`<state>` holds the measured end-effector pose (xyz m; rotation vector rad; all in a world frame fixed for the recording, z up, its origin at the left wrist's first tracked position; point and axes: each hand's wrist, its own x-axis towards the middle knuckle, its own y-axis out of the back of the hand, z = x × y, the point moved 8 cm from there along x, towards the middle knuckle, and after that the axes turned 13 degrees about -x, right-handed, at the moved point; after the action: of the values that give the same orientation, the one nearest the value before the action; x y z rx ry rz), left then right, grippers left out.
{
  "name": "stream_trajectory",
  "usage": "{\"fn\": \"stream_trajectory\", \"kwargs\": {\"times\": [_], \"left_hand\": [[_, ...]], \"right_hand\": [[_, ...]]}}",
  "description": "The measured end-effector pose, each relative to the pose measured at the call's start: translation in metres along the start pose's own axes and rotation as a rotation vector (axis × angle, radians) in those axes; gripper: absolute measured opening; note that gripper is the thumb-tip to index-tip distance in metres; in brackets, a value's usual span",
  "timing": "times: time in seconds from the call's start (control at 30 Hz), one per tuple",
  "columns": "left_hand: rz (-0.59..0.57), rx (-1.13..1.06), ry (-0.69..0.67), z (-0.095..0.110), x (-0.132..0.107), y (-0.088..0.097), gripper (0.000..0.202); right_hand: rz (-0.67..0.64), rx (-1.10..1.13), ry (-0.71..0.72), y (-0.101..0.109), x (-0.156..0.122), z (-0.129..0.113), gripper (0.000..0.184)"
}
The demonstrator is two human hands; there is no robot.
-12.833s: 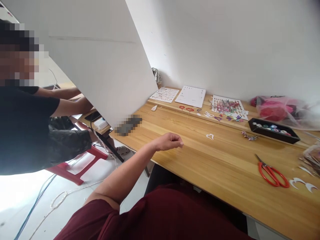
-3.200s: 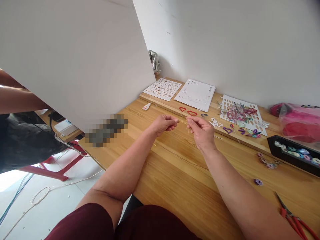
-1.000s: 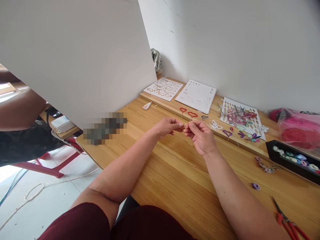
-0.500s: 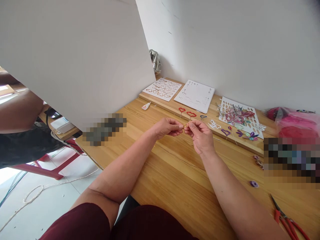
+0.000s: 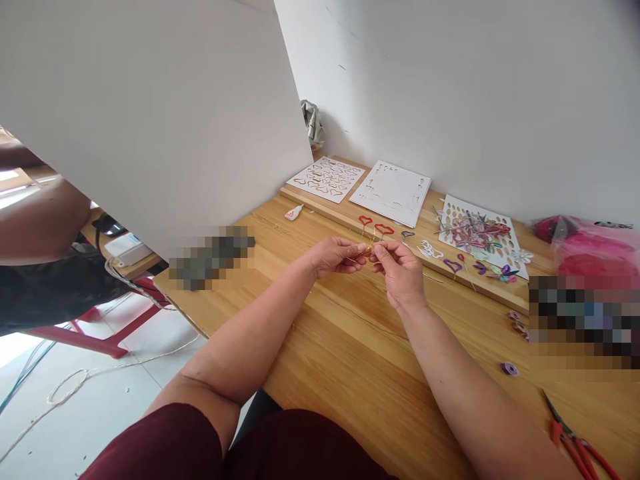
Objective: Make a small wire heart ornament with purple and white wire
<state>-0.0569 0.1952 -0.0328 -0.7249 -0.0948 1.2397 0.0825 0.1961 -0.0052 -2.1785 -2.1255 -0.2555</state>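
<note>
Over the middle of the wooden table, my left hand (image 5: 340, 256) and my right hand (image 5: 399, 267) meet at the fingertips. Both are closed in a pinch on thin gold wire (image 5: 371, 245), which shows as fine shiny strands between them; its exact shape is too small to make out. Just beyond the fingers, a red heart-shaped loop (image 5: 385, 229) and a smaller red loop (image 5: 365, 220) on wire stems lean at the board's edge. Right of my right hand lie white looped pieces (image 5: 430, 249) and a purple loop (image 5: 453, 265).
A raised wooden board (image 5: 320, 205) carries a cut-out white sheet (image 5: 327, 179), white paper (image 5: 393, 192) and a heap of coloured petals (image 5: 480, 230). A small glue bottle (image 5: 294, 212) lies left. Red-handled pliers (image 5: 575, 437) and a purple spool (image 5: 509, 369) lie right. A white panel (image 5: 165, 113) stands left.
My hands have shifted slightly and the fingers have re-gripped. More gold wire strands now stand up between the fingertips. The things on the table have stayed in place.
</note>
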Motion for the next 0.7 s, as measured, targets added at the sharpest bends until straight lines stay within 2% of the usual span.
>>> {"fn": "stream_trajectory", "kwargs": {"times": [0.13, 0.27, 0.53, 0.7], "left_hand": [[-0.044, -0.065, 0.039, -0.0049, 0.0042, -0.0019, 0.025], [-0.065, -0.1, 0.014, -0.0061, 0.0082, 0.0, 0.024], [-0.114, -0.049, -0.038, 0.0005, 0.0043, -0.0062, 0.033], [-0.149, -0.021, -0.031, 0.002, 0.0033, -0.008, 0.031]], "right_hand": [[-0.014, -0.023, 0.065, -0.0021, -0.0005, -0.0056, 0.014], [-0.015, -0.036, 0.079, -0.0026, -0.001, -0.0061, 0.016], [-0.01, 0.033, -0.012, -0.0022, 0.0009, -0.0019, 0.021], [0.01, 0.046, -0.063, 0.0003, 0.0013, -0.0002, 0.025]]}}
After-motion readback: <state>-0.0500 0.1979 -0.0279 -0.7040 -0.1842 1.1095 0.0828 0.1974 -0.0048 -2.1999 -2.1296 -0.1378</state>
